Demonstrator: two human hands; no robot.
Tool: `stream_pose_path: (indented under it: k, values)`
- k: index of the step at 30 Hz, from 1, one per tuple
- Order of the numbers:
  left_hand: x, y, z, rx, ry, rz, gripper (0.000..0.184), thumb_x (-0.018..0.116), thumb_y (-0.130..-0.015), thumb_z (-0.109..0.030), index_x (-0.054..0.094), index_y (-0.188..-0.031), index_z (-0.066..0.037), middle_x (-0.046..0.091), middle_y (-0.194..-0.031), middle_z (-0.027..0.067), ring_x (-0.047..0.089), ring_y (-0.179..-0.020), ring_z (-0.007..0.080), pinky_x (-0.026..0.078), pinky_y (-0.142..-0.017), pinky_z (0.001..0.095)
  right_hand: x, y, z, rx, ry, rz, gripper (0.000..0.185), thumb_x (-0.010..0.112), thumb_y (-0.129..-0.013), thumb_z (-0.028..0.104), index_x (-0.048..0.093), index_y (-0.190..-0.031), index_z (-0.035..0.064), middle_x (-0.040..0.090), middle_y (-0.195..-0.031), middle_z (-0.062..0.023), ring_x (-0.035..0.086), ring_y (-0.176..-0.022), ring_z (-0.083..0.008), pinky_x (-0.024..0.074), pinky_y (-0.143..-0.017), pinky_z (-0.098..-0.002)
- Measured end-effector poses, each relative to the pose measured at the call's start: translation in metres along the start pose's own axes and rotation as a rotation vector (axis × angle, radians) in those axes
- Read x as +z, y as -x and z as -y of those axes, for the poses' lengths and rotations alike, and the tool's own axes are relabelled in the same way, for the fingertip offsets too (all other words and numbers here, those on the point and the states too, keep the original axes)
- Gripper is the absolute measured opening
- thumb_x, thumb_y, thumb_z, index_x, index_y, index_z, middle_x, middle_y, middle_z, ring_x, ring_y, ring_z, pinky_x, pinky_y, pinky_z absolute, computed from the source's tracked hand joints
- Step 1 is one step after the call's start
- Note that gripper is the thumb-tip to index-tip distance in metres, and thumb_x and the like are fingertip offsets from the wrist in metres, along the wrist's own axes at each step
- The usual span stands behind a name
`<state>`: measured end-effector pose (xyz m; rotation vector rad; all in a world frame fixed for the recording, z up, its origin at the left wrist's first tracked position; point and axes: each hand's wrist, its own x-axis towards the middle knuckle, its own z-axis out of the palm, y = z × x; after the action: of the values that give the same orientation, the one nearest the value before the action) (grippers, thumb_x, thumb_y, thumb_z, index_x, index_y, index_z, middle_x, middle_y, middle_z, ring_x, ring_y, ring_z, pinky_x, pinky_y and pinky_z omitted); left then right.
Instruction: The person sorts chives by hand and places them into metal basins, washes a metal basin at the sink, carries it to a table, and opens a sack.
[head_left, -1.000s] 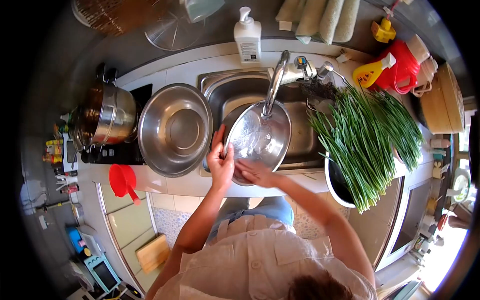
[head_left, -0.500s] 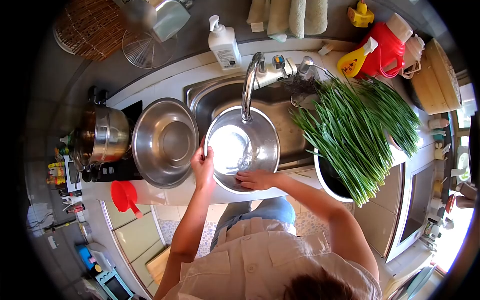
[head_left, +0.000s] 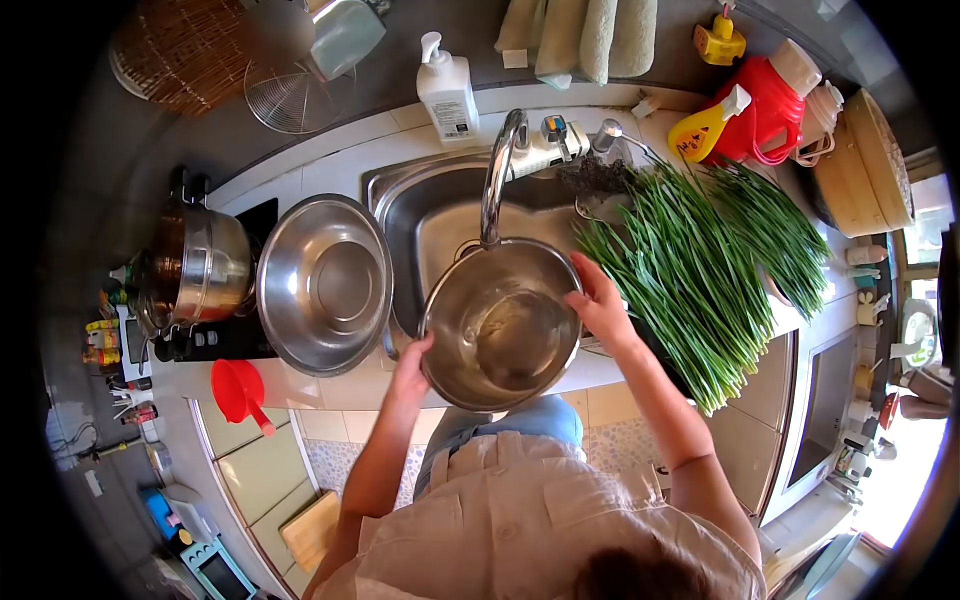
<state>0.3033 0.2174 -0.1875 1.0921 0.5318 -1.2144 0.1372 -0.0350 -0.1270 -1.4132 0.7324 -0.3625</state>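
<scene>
One round, silvery stainless-steel bowl [head_left: 515, 345] was held between the left hand [head_left: 408, 370] and the right hand [head_left: 600, 300]. The left was partly closed, thumb at the rim, its fingers mostly hidden; the right was half-curled at the opposite rim. Stiff, thin-walled and probably light, the bowl would likely be slippery when wet, so opposite points of the rim seemed the surest hold. Just beyond the hands, a curved, glossy chrome tap [head_left: 494, 185] rose over a metal sink [head_left: 445, 225]. Left of them stood a wide, smooth steel basin [head_left: 345, 285]; right lay long, slender green stalks [head_left: 690, 290].
</scene>
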Motion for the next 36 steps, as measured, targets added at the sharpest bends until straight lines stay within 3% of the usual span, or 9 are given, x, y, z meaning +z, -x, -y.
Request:
stream_pose_path:
  k: [5, 10, 12, 17, 25, 30, 31, 34, 36]
  values:
    - [-0.004, -0.053, 0.069, 0.049, -0.196, -0.052, 0.033, 0.056, -0.080, -0.017, 0.054, -0.106, 0.003, 0.060, -0.101, 0.0152, 0.059, -0.091, 0.0230, 0.047, -0.081, 0.0357, 0.006, 0.000, 0.042, 0.107, -0.090, -0.101, 0.059, 0.044, -0.061, -0.009, 0.046, -0.120, -0.0043, 0.060, -0.098, -0.0086, 0.056, -0.087, -0.0142, 0.0427, -0.075, -0.0232]
    - [0.066, -0.061, 0.022, 0.356, -1.067, -0.201, 0.038, 0.074, -0.066, -0.017, 0.060, -0.095, 0.004, 0.064, -0.090, 0.0141, 0.062, -0.077, 0.0199, 0.049, -0.065, 0.0331, 0.021, -0.003, 0.024, -0.296, 0.444, -0.184, 0.059, 0.040, -0.060, -0.014, 0.047, -0.118, -0.0061, 0.054, -0.115, -0.0191, 0.049, -0.112, -0.0213, 0.0350, -0.094, -0.0268]
    - [0.074, -0.081, -0.009, 0.320, -1.134, -0.254, 0.034, 0.072, -0.069, -0.016, 0.061, -0.095, 0.002, 0.064, -0.089, 0.0114, 0.061, -0.075, 0.0174, 0.048, -0.063, 0.0310, 0.025, -0.001, 0.034, -0.178, 0.257, -0.179, 0.057, 0.043, -0.057, -0.008, 0.050, -0.113, -0.0059, 0.051, -0.115, -0.0249, 0.038, -0.119, -0.0391, 0.0306, -0.100, -0.0368]
    - [0.067, -0.090, -0.067, 0.179, -0.633, 0.285, 0.025, 0.061, -0.080, -0.011, 0.057, -0.103, -0.001, 0.062, -0.092, 0.0047, 0.059, -0.079, 0.0133, 0.047, -0.069, 0.0266, 0.000, -0.005, 0.023, 0.041, -0.207, -0.122, 0.049, 0.047, -0.065, -0.013, 0.050, -0.114, -0.0058, 0.061, -0.101, -0.0084, 0.055, -0.092, -0.0136, 0.0424, -0.083, -0.0241]
    - [0.049, -0.066, -0.090, 0.355, -1.061, 0.189, 0.012, 0.062, -0.078, -0.008, 0.059, -0.088, -0.002, 0.060, -0.078, 0.0015, 0.055, -0.066, 0.0093, 0.045, -0.059, 0.0237, 0.008, -0.034, 0.013, -0.054, 0.162, 0.038, 0.026, 0.056, -0.071, 0.005, 0.062, -0.096, 0.0026, 0.062, -0.080, -0.0179, 0.060, -0.074, -0.0270, 0.0464, -0.069, -0.0348]
    - [0.051, -0.054, -0.087, 0.292, -0.587, 0.101, 0.012, 0.061, -0.078, -0.004, 0.060, -0.089, -0.003, 0.062, -0.081, 0.0055, 0.060, -0.069, 0.0159, 0.051, -0.063, 0.0291, 0.022, -0.076, -0.020, -0.075, 0.578, -0.138, 0.018, 0.062, -0.073, 0.015, 0.065, -0.085, 0.0028, 0.061, -0.072, -0.0194, 0.062, -0.072, -0.0302, 0.0481, -0.066, -0.0398]
    - [0.054, -0.050, -0.082, 0.322, -0.542, 0.113, 0.013, 0.061, -0.078, -0.004, 0.060, -0.090, -0.003, 0.062, -0.082, 0.0059, 0.060, -0.070, 0.0161, 0.051, -0.063, 0.0290, 0.026, -0.079, -0.008, 0.181, 0.645, -0.099, 0.027, 0.063, -0.073, 0.018, 0.062, -0.096, 0.0032, 0.060, -0.093, -0.0222, 0.059, -0.089, -0.0321, 0.0465, -0.076, -0.0406]
    - [0.060, -0.043, -0.070, 0.452, -0.496, 0.086, 0.014, 0.060, -0.079, -0.003, 0.059, -0.092, -0.001, 0.062, -0.084, 0.0055, 0.059, -0.074, 0.0147, 0.049, -0.067, 0.0274, 0.051, -0.084, -0.049, -0.314, 0.539, -0.584, 0.039, 0.059, -0.075, 0.015, 0.051, -0.111, 0.0038, 0.048, -0.117, -0.0237, 0.048, -0.108, -0.0342, 0.0410, -0.087, -0.0405]
    - [0.062, -0.046, -0.060, 0.631, -0.591, 0.023, 0.017, 0.060, -0.080, -0.004, 0.059, -0.097, 0.000, 0.062, -0.091, 0.0054, 0.057, -0.081, 0.0128, 0.045, -0.074, 0.0248, 0.055, -0.072, -0.055, -0.390, 0.493, -0.544, 0.046, 0.056, -0.075, 0.009, 0.041, -0.118, 0.0051, 0.038, -0.127, -0.0215, 0.037, -0.117, -0.0351, 0.0361, -0.093, -0.0410]
